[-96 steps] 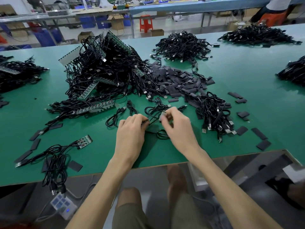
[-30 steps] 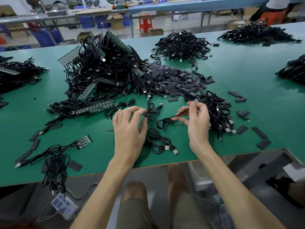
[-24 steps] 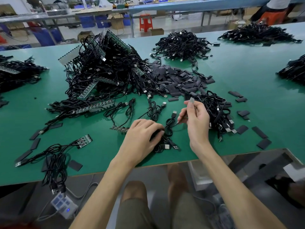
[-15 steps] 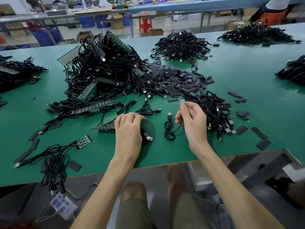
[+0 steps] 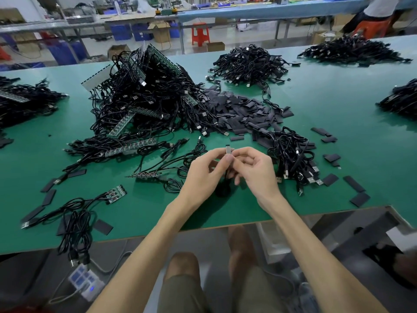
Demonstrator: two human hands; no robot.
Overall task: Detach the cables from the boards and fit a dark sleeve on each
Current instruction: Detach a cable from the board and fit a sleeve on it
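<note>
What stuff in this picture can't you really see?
Head view:
Most of the held cable: the left hand and right hand cover it.
Most boards in the big pile: buried under cables.
Far person: cut off by the top edge.

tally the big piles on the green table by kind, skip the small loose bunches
cable heaps with boards showing: 2
cable heaps with no boards showing: 4
sleeve pile: 1
total: 7
</note>
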